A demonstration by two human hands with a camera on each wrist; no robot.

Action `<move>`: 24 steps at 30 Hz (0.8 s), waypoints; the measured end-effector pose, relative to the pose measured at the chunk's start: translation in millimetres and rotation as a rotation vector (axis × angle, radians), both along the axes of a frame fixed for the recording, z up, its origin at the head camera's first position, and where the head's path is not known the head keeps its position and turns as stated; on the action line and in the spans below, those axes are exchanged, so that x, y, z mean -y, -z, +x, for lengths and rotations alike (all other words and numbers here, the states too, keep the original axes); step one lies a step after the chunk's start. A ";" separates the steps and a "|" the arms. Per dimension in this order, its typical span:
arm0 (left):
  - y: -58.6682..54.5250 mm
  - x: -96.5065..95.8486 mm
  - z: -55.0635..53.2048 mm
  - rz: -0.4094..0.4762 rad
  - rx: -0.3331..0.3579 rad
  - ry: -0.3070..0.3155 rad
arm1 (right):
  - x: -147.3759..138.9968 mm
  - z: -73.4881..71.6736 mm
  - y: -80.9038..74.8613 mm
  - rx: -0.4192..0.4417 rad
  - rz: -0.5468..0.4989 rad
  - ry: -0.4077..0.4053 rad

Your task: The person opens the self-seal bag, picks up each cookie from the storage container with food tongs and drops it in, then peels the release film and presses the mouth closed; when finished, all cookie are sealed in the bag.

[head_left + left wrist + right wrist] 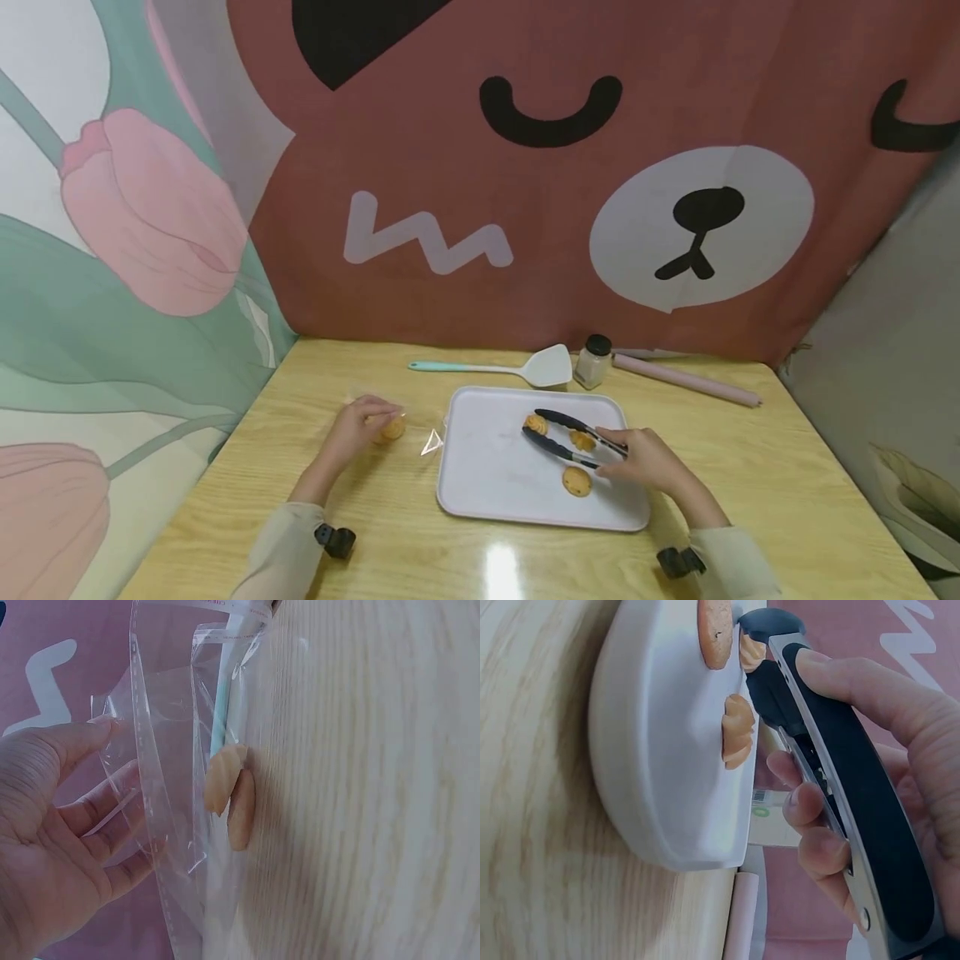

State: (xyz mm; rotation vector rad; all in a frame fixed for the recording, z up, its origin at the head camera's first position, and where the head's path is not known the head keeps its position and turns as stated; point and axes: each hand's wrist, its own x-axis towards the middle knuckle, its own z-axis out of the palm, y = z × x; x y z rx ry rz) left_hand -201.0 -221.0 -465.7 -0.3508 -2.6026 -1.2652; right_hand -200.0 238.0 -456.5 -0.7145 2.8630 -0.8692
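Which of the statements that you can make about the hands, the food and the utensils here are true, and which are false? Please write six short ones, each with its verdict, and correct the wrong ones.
1. The right hand holds the tongs. True.
2. The left hand rests on the tray. False: it holds a clear plastic bag, left of the tray.
3. A cookie is between the tips of the tongs. True.
4. No cookies show at the bag. False: the left wrist view shows two cookies there.
5. The spatula lies beyond the tray's far edge. True.
6. The lid of the jar is white. False: it is black.
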 end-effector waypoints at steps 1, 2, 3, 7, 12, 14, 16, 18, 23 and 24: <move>0.5 0.4 0.3 -0.005 -0.004 0.006 | -0.5 0.9 0.7 0.000 -0.003 -0.007; 0.6 0.9 0.6 -0.003 -0.004 0.008 | -0.9 1.6 1.7 -0.005 -0.008 -0.011; 0.6 1.5 0.8 -0.004 -0.004 0.010 | -1.2 2.2 2.6 -0.011 -0.015 -0.018; -0.3 3.6 0.6 -0.019 -0.020 0.012 | 1.3 2.4 5.4 -0.011 -0.049 -0.031; 2.1 2.5 -1.1 -0.040 -0.003 0.014 | 13.6 2.2 6.5 -0.021 -0.086 -0.086; 4.5 0.6 -1.5 -0.021 0.016 0.009 | 22.6 2.8 6.3 -0.042 -0.101 -0.112; 7.1 -1.9 -2.2 0.005 0.037 0.004 | 33.6 3.4 5.2 -0.047 -0.122 -0.138; 10.0 -4.0 -0.9 0.018 0.074 -0.004 | 46.8 4.2 4.9 -0.047 -0.141 -0.156; 9.6 -6.4 -0.4 0.013 0.079 -0.024 | 77.8 1.1 -0.6 0.006 -0.132 -0.192; 9.0 -7.1 -1.3 0.018 0.061 -0.020 | 82.7 0.2 -2.1 0.024 -0.130 -0.196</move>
